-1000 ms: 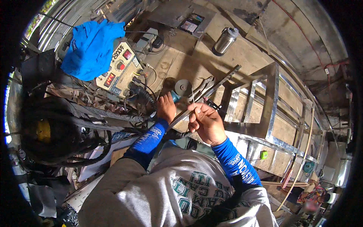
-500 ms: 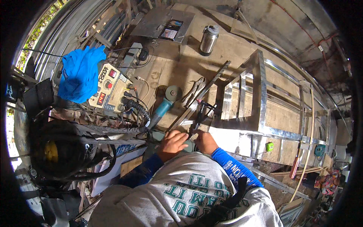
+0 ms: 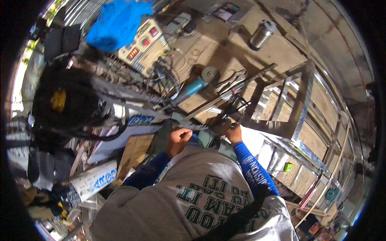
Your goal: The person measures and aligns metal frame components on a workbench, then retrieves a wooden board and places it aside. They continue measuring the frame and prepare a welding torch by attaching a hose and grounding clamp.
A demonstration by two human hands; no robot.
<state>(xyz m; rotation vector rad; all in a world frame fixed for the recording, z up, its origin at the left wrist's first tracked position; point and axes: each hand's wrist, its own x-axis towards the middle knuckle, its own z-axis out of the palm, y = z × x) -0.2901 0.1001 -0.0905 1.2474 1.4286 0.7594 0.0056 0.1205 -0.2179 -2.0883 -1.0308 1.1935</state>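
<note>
My right hand (image 3: 233,133) is closed around the lower end of a black metal tool with thin cross arms and a red tip (image 3: 232,107); its exact kind is unclear. My left hand (image 3: 179,140) is curled closed in front of my shirt, apart from that tool; whatever its fingers may hold is hidden. Beyond the hands a long metal bar (image 3: 245,82) lies slantwise. Locking pliers (image 3: 231,81) rest beside it, and left of them lies a teal angle grinder (image 3: 193,89) with its disc upward. A welded frame of square metal tube (image 3: 303,100) stands to the right.
At the upper left are a welding machine (image 3: 144,46) with dials and cables, and a blue cloth (image 3: 116,24). A steel flask (image 3: 262,35) stands at the back. Right of me are a green tape measure (image 3: 288,167) and a red-handled tool (image 3: 309,193). A black welding helmet (image 3: 60,96) is at left.
My left hand has come away from the black tool, back and left toward my body. My right hand stays on the tool. The view has turned, shifting the bench up and right.
</note>
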